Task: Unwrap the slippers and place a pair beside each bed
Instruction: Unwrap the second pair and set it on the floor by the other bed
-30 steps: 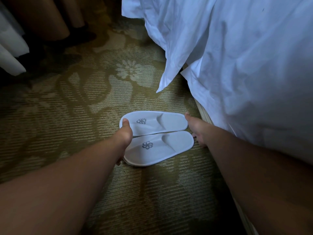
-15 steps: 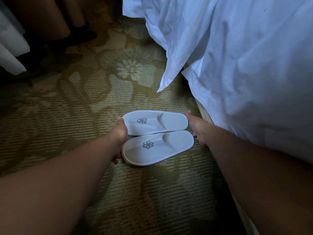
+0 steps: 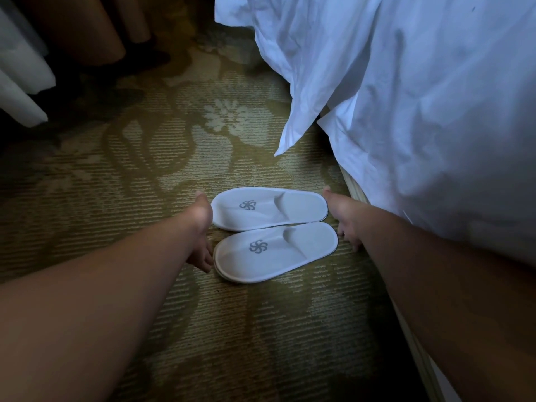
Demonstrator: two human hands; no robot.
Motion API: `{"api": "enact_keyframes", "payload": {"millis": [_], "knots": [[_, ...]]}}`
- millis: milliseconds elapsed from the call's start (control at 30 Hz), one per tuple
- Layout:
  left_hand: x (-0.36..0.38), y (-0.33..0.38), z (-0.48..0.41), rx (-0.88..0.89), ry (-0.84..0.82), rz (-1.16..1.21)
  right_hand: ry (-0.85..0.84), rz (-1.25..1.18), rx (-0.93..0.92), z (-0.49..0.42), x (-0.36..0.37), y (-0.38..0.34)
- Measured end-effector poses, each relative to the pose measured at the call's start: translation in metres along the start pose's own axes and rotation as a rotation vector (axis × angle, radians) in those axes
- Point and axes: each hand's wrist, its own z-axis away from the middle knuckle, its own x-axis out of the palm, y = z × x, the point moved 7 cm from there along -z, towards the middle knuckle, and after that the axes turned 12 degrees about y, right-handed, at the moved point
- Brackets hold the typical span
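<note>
Two white slippers lie side by side on the patterned carpet, each with a grey pinwheel logo. The far slipper (image 3: 269, 208) and the near slipper (image 3: 275, 252) both point their toes to the left. My left hand (image 3: 201, 230) rests at their toe ends with its fingers spread, just off the near slipper's edge. My right hand (image 3: 343, 219) is at the heel ends, thumb touching the far slipper's heel, fingers down on the carpet. Neither hand grips a slipper. The bed (image 3: 420, 111) with its white sheets hangs just to the right.
Green floral carpet (image 3: 145, 169) covers the floor. Curtains (image 3: 23, 82) and dark furniture legs stand at the upper left. The bed's base edge (image 3: 355, 190) runs along the right, close to the slippers' heels.
My left hand has slid off the slippers' toes to the left and opened. The slippers stay put on the carpet. My right hand has barely moved.
</note>
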Motion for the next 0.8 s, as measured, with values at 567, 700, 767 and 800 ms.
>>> {"api": "enact_keyframes", "payload": {"millis": [567, 700, 767, 800], "knots": [[0.005, 0.000, -0.008, 0.014, -0.018, -0.031, -0.009, 0.046, -0.003, -0.004, 0.004, 0.001], [0.003, 0.007, -0.010, 0.031, -0.041, -0.041, -0.002, 0.043, -0.002, -0.006, 0.003, -0.002], [-0.002, 0.015, -0.012, 0.061, -0.020, -0.044, 0.008, 0.016, -0.002, -0.008, 0.003, -0.007], [-0.004, 0.020, -0.013, 0.078, -0.007, -0.041, 0.014, 0.010, -0.008, -0.009, 0.003, -0.011]]}}
